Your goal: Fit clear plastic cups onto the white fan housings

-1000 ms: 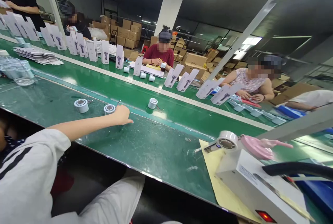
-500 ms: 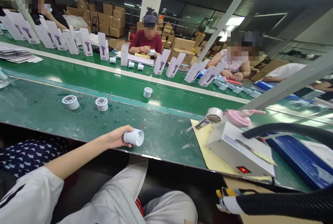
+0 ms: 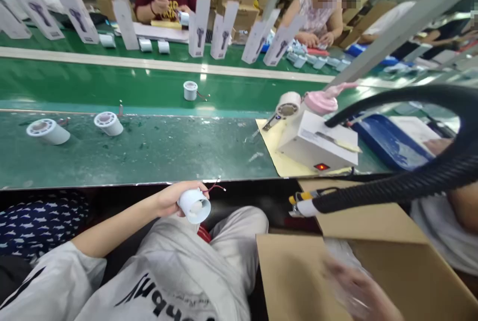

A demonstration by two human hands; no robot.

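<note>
The left hand [image 3: 170,200] is closed around a white housing [image 3: 191,202], just in front of the near edge of the green bench [image 3: 179,152], over the person's lap. The housing sits at the finger end of the grip: the fingers wrap its rear part, the end toward the wrist, while its open end juts free of them, facing away from the wrist and showing a pale core inside. Thin wires [image 3: 213,186] stick out from its side nearest the bench.

The right hand [image 3: 364,281] is blurred, in front of the bench's right part, at an open carton [image 3: 366,221] with clear plastic [image 3: 345,251] by the fingers; whether they are apart or pinching it I cannot tell.

On the bench's left part stand two similar housings [image 3: 112,126], near each other; a third one [image 3: 190,92] stands beyond the bench on a green belt [image 3: 123,84]. At the bench's right part, a white box [image 3: 298,147] with a lit red switch rests on a yellow sheet [image 3: 271,149].
</note>
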